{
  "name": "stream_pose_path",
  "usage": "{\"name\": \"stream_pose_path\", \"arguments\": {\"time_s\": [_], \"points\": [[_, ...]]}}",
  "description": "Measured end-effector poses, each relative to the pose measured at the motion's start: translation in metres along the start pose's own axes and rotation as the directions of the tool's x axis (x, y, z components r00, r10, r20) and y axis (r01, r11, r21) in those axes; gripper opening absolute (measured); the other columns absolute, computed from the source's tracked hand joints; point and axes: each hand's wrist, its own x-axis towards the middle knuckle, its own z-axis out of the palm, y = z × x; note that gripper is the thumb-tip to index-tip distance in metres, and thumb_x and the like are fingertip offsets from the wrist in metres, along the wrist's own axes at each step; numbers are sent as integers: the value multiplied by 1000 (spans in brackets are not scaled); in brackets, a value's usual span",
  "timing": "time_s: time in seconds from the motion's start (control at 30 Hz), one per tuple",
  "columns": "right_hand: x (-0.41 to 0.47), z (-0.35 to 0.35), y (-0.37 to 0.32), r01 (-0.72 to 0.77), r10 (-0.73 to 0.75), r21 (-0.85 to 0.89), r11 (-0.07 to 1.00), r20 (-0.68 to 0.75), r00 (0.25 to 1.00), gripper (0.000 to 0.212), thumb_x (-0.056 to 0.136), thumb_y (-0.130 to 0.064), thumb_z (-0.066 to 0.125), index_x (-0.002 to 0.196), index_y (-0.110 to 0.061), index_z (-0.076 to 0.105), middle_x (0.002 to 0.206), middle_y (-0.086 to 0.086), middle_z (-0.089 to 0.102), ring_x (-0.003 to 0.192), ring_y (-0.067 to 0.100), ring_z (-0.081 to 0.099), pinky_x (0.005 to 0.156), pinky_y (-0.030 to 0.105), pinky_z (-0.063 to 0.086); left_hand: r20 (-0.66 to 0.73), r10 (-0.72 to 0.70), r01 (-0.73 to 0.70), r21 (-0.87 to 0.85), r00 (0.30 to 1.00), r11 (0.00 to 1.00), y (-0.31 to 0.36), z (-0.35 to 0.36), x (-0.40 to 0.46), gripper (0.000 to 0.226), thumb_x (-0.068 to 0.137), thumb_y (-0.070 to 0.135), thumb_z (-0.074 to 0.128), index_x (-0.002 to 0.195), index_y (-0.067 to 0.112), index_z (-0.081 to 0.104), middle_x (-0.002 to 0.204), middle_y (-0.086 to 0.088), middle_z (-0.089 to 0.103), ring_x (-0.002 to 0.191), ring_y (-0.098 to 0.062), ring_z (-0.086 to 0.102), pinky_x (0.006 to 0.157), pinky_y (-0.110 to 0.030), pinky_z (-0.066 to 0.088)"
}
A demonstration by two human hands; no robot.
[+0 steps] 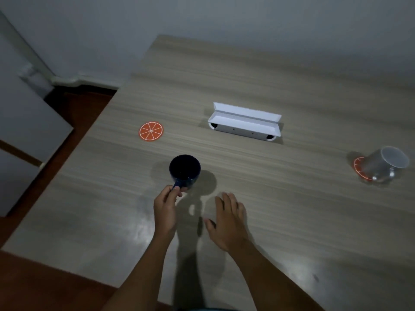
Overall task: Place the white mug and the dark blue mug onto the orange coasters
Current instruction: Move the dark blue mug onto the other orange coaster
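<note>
Dark blue mug (184, 170) handle mostly hidden by left hand (165, 209) grip pinching it, right hand (228, 223) spread, white mug (385, 164) covering coaster (359, 168)

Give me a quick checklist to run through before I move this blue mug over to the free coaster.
1. Grip: left hand pinches the handle of the dark blue mug. Ok.
2. Target: the orange coaster at left has nothing on it. Ok.
3. Path: bare table between mug and coaster; the white box sits off to the right. Ok.
4. Mug contents: the inside is too dark to see. Cannot tell.
5. Right hand: open, palm down, clear of the mug. Ok.
6. White mug: upright on the second coaster, apparently off-centre. Cannot tell whether it is fully seated.
</note>
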Motion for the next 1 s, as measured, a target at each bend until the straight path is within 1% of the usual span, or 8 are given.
{"name": "stream_pose_path", "arguments": {"time_s": [0.13, 0.23, 0.4, 0.47, 0.57, 0.73, 0.87, 1.0], "points": [[30, 12, -40, 15, -16, 11, 1000, 26, 1000, 82, 95, -64, 31, 158, -19, 6, 171, 9, -5, 156, 30, -13, 125, 57, -1, -68, -9, 5, -62, 998, 998, 11, -25, 40, 31, 99, 11, 52, 68, 9, 56, 84, 3, 76, 96, -12, 70, 93, -37, 49], [34, 28, -48, -21, 21, -1, 1000, 30, 999, 85, 94, -68, 26, 159, -22, -2, 170, 7, -14, 155, 28, -20, 124, 58, -5, -103, -36, 24, -117, 994, 993, 10, -37, 61, 31, 99, 6, 50, 69, 8, 58, 79, 5, 77, 89, -8, 71, 90, -33, 51], [33, 40, -44, -24, 22, -49, 999, -42, 999, 84, 94, -71, 24, 160, -21, 5, 171, 7, -3, 157, 27, -9, 125, 58, 5, -146, -69, 47, -146, 987, 988, -7, -48, 93, 30, 96, 3, 50, 68, 7, 55, 76, 3, 75, 91, -16, 72, 94, -39, 51], [34, 42, -43, -31, 29, -47, 998, -49, 998, 84, 94, -70, 26, 160, -21, 8, 171, 7, -1, 157, 26, -7, 125, 58, 8, -167, -65, 43, -134, 984, 990, -13, -49, 103, 29, 94, 5, 52, 65, 10, 52, 74, -4, 68, 89, -19, 70, 94, -42, 49], [36, 43, -42, -41, 39, -35, 999, -50, 998, 83, 94, -70, 29, 160, -23, 10, 171, 4, 0, 157, 24, -7, 126, 57, 8, -189, -52, 20, -164, 981, 986, -14, -49, 122, 28, 86, 13, 53, 58, 15, 50, 69, -9, 51, 83, -25, 59, 88, -40, 46], [38, 42, -44, -50, 49, -42, 998, -40, 998, 84, 93, -70, 32, 160, -24, 12, 171, 3, 3, 157, 23, -4, 126, 56, 9, -203, -64, 18, -221, 977, 975, -9, -49, 162, 34, 82, 12, 54, 50, 25, 51, 73, -14, 45, 87, -33, 55, 88, -46, 46], [39, 43, -44, -56, 54, -42, 998, -36, 998, 83, 92, -70, 32, 160, -24, 15, 171, 3, 6, 158, 23, -2, 125, 56, 10, -258, -66, -6, -269, 964, 963, 3, -46, 194, 36, 80, 10, 53, 46, 24, 50, 61, -6, 51, 86, -31, 64, 82, -39, 47], [39, 44, -43, -48, 47, -45, 998, -30, 998, 83, 93, -70, 30, 160, -25, 11, 171, 2, 4, 158, 22, -4, 126, 56, 10, -311, -52, -39, -277, 949, 960, 16, -45, 221, 27, 77, 11, 50, 52, 18, 46, 76, -18, 62, 84, -29, 69, 81, -36, 49]]}}
